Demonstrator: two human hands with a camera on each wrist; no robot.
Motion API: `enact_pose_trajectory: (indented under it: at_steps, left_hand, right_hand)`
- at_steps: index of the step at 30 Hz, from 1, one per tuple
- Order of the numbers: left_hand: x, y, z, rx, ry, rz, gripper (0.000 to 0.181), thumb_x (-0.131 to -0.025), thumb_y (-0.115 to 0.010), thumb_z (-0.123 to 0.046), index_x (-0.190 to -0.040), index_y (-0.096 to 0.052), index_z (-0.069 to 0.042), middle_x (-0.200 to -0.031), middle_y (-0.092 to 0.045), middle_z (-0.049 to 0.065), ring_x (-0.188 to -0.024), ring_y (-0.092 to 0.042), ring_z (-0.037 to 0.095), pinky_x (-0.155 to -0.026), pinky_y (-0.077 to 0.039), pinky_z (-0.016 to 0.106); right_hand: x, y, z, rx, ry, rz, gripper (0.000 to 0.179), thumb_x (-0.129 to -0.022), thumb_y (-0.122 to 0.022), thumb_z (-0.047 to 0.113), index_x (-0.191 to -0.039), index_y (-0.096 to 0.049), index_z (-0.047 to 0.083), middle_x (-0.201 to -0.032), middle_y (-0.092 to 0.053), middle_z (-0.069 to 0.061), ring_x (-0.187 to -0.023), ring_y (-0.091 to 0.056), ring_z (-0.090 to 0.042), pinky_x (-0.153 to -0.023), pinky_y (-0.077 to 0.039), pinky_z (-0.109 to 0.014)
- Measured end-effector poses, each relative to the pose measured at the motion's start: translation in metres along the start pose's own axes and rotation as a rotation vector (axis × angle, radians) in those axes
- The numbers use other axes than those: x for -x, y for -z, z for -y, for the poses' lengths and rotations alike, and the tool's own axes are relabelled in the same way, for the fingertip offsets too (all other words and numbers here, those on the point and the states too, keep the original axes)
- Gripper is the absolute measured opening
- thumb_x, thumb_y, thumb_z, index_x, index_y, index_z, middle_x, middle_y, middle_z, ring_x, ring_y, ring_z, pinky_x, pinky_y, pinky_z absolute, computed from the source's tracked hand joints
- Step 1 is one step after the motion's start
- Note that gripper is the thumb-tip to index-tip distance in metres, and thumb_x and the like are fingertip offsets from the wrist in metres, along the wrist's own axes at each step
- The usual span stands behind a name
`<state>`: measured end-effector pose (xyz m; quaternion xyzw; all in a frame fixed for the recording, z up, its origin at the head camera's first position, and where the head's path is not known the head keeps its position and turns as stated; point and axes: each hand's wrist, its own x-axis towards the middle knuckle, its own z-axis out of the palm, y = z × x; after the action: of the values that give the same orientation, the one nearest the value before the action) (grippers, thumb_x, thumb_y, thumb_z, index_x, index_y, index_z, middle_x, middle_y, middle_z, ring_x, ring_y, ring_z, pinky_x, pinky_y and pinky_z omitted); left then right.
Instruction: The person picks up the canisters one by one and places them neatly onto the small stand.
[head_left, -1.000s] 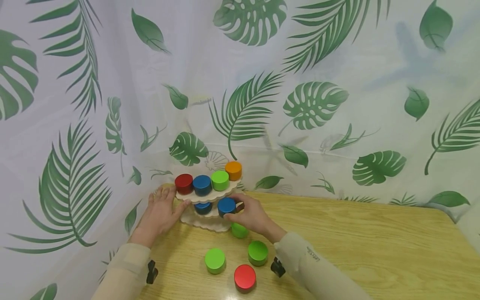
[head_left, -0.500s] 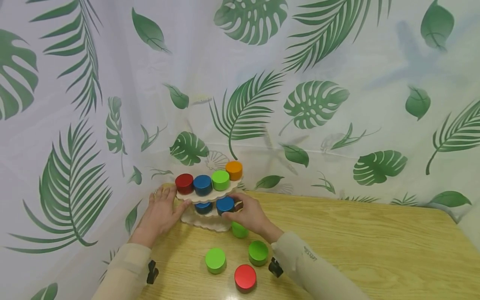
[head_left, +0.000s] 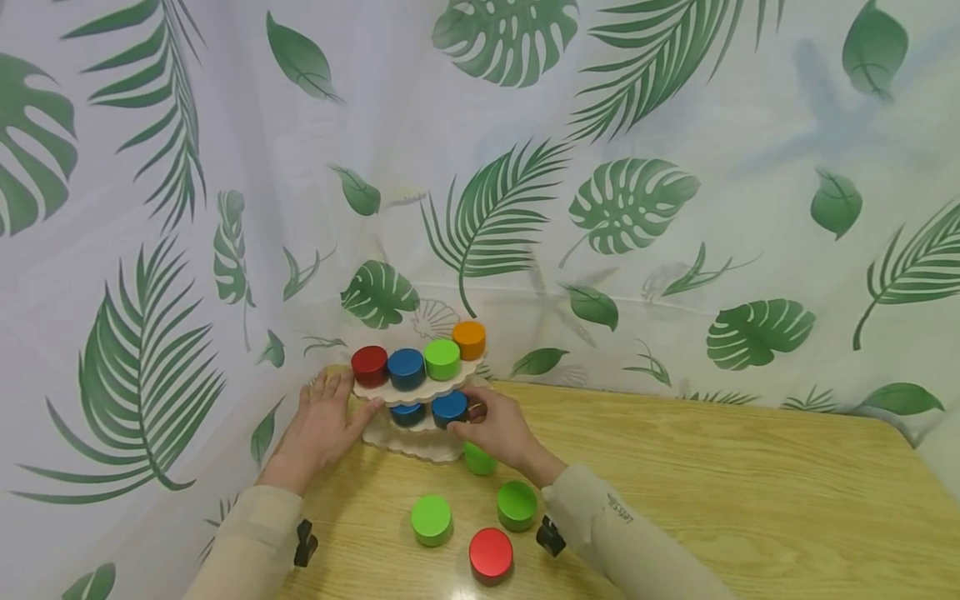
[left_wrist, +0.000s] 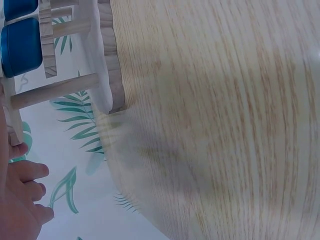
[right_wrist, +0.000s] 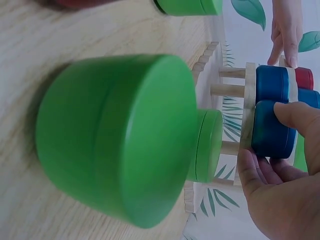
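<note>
A tiered wooden stand [head_left: 408, 446] with scalloped shelves stands in the corner in the head view. My right hand [head_left: 501, 425] pinches a small round blue tin [head_left: 450, 409] between thumb and fingers, at the right part of the middle shelf. Beside it on that shelf sits another blue tin [head_left: 407, 414]. My left hand [head_left: 325, 429] lies at the stand's left end, its thumb touching the top shelf's edge. On top are a dark red tin [head_left: 370, 367], a blue tin [head_left: 407, 369], a light green tin [head_left: 442, 359] and an orange tin [head_left: 469, 340].
On the wooden table [head_left: 712, 492] in front of the stand are a light green tin [head_left: 431, 520], a green tin [head_left: 517, 505] and a red tin [head_left: 491, 555]. Another green tin [head_left: 478, 459] is partly behind my right hand. A leaf-patterned curtain [head_left: 645, 333] borders the table.
My right hand has brought the blue tin slightly left and up, onto or against the middle shelf, beside the other blue tin. My left hand stays at the stand's left end.
</note>
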<state>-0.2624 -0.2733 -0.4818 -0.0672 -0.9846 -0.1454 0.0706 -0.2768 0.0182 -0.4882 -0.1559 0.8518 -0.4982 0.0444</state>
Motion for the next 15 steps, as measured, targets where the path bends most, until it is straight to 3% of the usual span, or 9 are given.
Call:
enact_pose_trajectory:
  at_steps: [9,15]
  left_hand:
    - [0.0003,0.0022,-0.0009,-0.009,0.000,0.005,0.087,-0.108,-0.044,-0.060,-0.161,-0.032,0.007,-0.165,-0.036,0.032,-0.157,-0.021,0.055,-0.127,-0.016,0.072]
    - [0.0008,0.0034,-0.0021,-0.015,-0.002,0.007,0.086,-0.108,-0.045,-0.059,-0.160,-0.032,0.008,-0.165,-0.035,0.034,-0.157,-0.022,0.056,-0.126,-0.016,0.072]
  right_hand:
    - [-0.0006,-0.0006,-0.0010,-0.014,0.046,0.001,0.053,-0.090,-0.080,0.013,-0.139,-0.066,0.002,-0.121,-0.073,-0.013,-0.104,-0.070,-0.028,-0.094,-0.061,-0.041]
    - [-0.0028,-0.0030,-0.0011,-0.010,0.039,0.000,0.048,-0.091,-0.082,0.015,-0.137,-0.068,0.007,-0.118,-0.074,-0.010,-0.101,-0.070,-0.025,-0.092,-0.061,-0.039]
